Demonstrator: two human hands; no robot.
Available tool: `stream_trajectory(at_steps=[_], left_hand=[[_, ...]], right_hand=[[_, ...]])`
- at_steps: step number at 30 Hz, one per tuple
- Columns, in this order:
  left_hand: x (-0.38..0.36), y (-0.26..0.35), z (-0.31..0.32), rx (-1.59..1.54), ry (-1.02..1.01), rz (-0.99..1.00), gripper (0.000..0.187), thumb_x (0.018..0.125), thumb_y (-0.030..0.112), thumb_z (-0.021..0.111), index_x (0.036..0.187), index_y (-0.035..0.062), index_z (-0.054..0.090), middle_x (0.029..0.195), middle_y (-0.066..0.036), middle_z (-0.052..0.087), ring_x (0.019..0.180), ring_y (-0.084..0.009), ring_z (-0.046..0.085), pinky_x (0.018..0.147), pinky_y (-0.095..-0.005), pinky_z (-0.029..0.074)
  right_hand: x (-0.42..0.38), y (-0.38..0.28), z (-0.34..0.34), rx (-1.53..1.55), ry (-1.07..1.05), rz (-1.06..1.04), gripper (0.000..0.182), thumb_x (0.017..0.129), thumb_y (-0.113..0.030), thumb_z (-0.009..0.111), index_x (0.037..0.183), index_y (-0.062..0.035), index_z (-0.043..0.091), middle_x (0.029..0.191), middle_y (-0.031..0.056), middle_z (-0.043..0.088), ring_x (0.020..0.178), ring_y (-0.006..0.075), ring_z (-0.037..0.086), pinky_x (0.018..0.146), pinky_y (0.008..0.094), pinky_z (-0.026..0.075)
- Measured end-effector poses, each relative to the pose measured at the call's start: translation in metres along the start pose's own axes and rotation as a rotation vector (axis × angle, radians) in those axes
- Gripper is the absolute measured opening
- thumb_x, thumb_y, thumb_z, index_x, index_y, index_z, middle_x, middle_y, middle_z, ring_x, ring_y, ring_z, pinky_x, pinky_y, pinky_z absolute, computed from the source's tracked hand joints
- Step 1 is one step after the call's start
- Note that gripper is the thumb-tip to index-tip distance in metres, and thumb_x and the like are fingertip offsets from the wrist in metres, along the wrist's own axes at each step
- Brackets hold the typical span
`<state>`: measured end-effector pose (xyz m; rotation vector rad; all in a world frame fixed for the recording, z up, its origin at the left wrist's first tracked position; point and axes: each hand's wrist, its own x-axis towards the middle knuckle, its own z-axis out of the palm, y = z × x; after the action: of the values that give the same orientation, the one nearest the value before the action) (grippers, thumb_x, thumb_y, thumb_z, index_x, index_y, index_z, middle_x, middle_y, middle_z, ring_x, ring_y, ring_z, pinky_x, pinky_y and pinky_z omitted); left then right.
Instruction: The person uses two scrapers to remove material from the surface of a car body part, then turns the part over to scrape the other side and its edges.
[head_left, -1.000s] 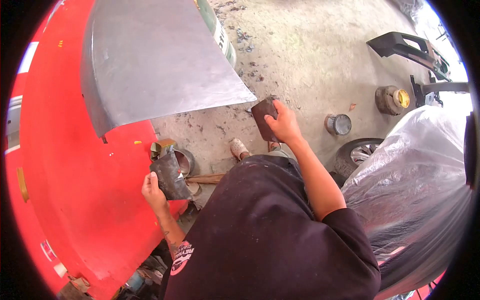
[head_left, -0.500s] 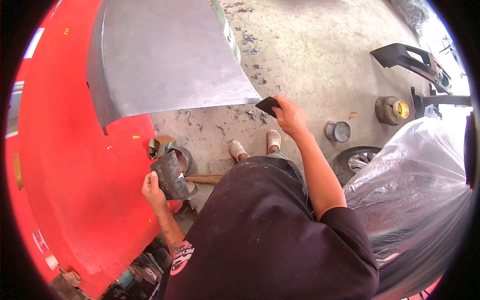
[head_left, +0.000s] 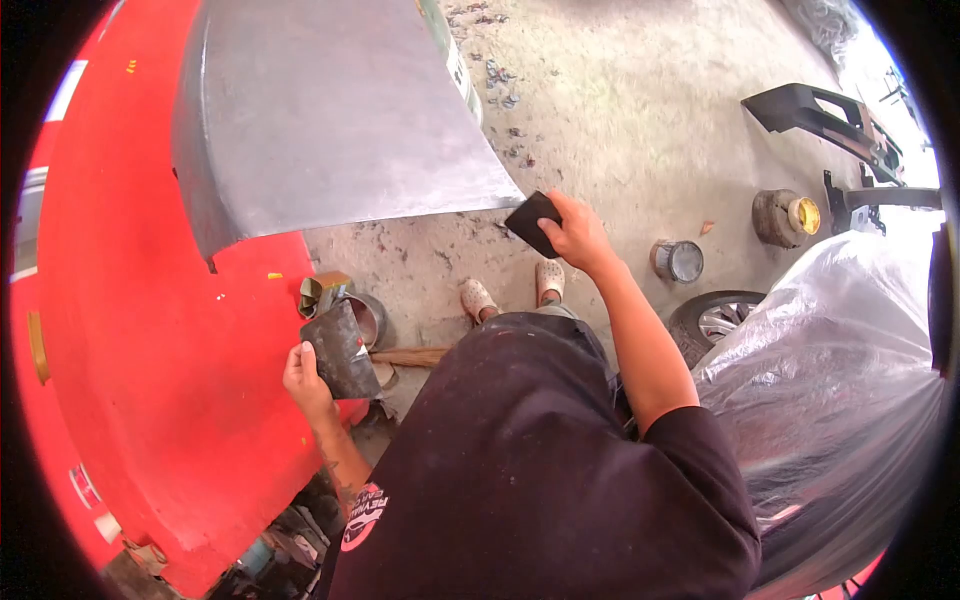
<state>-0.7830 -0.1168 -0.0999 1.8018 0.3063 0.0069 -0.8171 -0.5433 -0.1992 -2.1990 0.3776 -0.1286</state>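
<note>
My right hand (head_left: 578,238) is closed around a black rectangular putty spreader (head_left: 532,224), whose edge is right at the lower right corner of a large grey car body panel (head_left: 330,110). The panel is curved, with a lighter streak along its lower edge. Down to the left, my left hand (head_left: 308,378) grips a dark, smeared putty board (head_left: 341,350) by its side, thumb on top. A small red spot and a pale mark show on the board's face.
A red car body (head_left: 190,400) fills the left side. Behind the board are a round container (head_left: 367,320) and a broom (head_left: 410,356). To the right are a tin can (head_left: 684,262), a dirty pot (head_left: 780,218), a wheel (head_left: 712,318), a plastic-covered object (head_left: 830,380) and a black bumper part (head_left: 812,112).
The spreader in my right hand has turned so more of its flat face shows, still near the panel's corner. My left hand and the board have hardly moved.
</note>
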Motion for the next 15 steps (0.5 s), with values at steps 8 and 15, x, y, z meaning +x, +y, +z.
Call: stream_trajectory(at_steps=[8, 15], left_hand=[[0.002, 0.0, 0.0, 0.02, -0.009, 0.003, 0.019, 0.096, 0.014, 0.054, 0.086, -0.0014, 0.06, 0.079, 0.001, 0.059, 0.072, -0.006, 0.05, 0.067, -0.0222, 0.042], [-0.001, -0.001, 0.001, 0.015, -0.008, 0.034, 0.019, 0.096, 0.016, 0.054, 0.09, -0.0006, 0.061, 0.082, 0.0, 0.061, 0.072, -0.0064, 0.052, 0.069, -0.0223, 0.043]], right_hand=[[0.013, -0.044, 0.005, 0.164, -0.004, -0.097, 0.026, 0.08, -0.016, 0.065, 0.099, -0.0026, 0.054, 0.074, 0.0223, 0.059, 0.067, 0.0394, 0.058, 0.06, 0.0422, 0.044], [0.015, -0.077, 0.001, 0.222, -0.12, -0.046, 0.028, 0.079, -0.016, 0.064, 0.104, -0.0044, 0.057, 0.078, 0.0227, 0.063, 0.077, 0.0422, 0.061, 0.066, 0.0465, 0.047]])
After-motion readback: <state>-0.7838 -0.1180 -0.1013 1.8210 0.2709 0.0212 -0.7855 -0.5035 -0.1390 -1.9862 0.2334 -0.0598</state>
